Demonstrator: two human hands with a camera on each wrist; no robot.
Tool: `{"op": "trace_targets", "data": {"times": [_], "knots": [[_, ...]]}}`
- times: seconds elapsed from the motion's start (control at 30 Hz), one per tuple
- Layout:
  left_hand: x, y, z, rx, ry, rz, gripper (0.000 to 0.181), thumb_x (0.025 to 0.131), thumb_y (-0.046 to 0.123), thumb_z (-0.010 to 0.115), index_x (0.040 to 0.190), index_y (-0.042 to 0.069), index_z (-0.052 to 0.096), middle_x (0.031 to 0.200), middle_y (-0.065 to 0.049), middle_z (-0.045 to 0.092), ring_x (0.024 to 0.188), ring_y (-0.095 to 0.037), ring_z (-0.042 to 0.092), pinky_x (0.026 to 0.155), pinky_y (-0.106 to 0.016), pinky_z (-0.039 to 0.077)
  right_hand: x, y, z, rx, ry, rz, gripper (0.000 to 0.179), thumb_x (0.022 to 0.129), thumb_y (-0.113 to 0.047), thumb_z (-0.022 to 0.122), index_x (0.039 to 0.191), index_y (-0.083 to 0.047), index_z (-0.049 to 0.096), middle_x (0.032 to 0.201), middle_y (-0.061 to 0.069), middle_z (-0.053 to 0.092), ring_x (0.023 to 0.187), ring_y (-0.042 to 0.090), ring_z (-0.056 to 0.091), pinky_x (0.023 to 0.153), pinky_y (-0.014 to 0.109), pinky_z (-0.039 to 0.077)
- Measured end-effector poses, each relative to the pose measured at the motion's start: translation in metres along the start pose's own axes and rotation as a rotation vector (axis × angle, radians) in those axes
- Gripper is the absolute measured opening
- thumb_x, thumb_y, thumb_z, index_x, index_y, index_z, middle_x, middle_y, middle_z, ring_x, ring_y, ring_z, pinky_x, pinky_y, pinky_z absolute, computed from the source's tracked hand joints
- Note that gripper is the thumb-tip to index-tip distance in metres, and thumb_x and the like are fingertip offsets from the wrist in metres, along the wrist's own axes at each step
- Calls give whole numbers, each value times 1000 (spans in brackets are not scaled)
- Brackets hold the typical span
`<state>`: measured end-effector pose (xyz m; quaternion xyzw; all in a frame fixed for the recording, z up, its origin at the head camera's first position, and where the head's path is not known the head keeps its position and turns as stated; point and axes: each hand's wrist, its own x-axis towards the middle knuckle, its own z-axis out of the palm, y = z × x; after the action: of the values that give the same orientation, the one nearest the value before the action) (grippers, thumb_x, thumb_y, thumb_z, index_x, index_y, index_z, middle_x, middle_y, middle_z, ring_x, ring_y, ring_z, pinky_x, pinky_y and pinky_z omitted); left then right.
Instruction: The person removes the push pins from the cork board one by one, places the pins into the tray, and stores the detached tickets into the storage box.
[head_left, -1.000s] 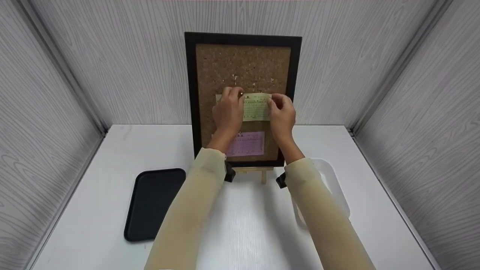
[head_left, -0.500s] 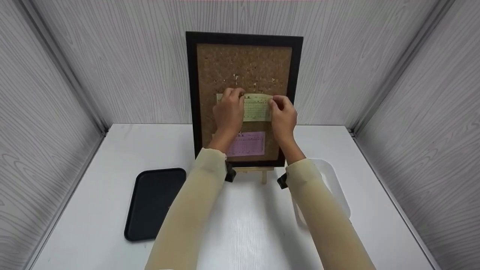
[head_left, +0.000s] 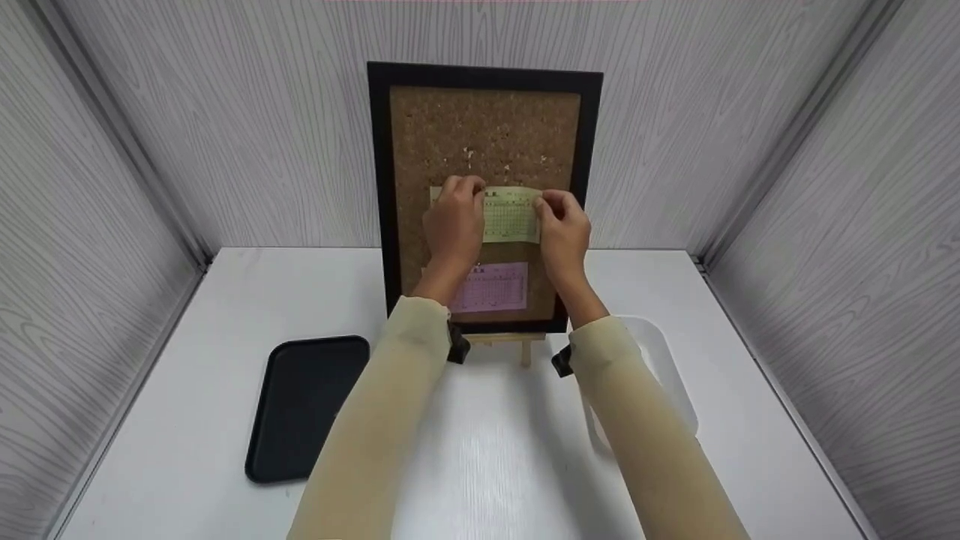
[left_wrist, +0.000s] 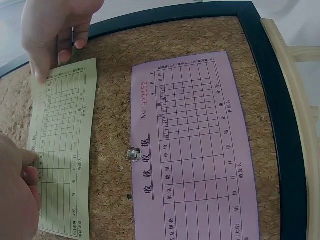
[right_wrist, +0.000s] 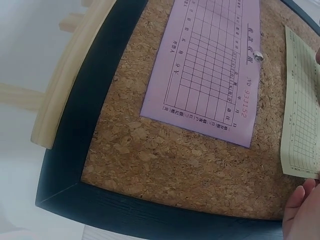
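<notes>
A pale green receipt slip point(head_left: 511, 216) lies across the middle of a framed cork board point(head_left: 487, 127). At its top edge, near the centre, my left hand point(head_left: 454, 225) has its fingertips bunched, covering the slip's left part. The thumbtack at those fingertips is hidden now. My right hand point(head_left: 564, 229) pinches the slip's upper right corner between thumb and fingers. Below hangs a pink receipt slip point(left_wrist: 190, 150), fixed at its top edge by a silver thumbtack point(left_wrist: 134, 154). In the right wrist view the green slip's corner end reaches the right fingers point(right_wrist: 295, 197).
A wooden easel point(head_left: 526, 352) carries the board on a white table point(head_left: 480, 450). To the left lies a black tray point(head_left: 300, 405); a white tray point(head_left: 664, 360) sits partly under the right forearm. Grey wood-grain walls point(head_left: 225, 112) enclose the table.
The shiny tack head that showed at my left fingertips is out of sight now. Both hands keep nearly the same places on the green slip.
</notes>
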<state>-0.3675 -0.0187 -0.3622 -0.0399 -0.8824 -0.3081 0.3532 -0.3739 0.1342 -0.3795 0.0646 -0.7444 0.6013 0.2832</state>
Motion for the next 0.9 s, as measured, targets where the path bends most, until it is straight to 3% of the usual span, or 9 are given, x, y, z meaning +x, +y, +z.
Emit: {"op": "trace_targets", "data": {"times": [0.7, 0.9], "knots": [[-2, -2, -1, -4, 25, 23, 18, 103, 26, 60, 110, 16, 74, 110, -1, 70, 82, -18, 69, 64, -40, 53, 4, -2, -3, -59, 6, 5, 19, 98, -19, 68, 108, -4, 69, 100, 6, 67, 91, 11, 58, 79, 22, 46], [-3, -3, 1, -9, 8, 15, 19, 104, 27, 58, 110, 17, 74, 111, 0, 69, 83, -16, 68, 64, -38, 53, 5, -3, -4, -25, -13, 1, 19, 98, -18, 67, 109, -2, 69, 101, 7, 67, 91, 11, 58, 79, 23, 47]]}}
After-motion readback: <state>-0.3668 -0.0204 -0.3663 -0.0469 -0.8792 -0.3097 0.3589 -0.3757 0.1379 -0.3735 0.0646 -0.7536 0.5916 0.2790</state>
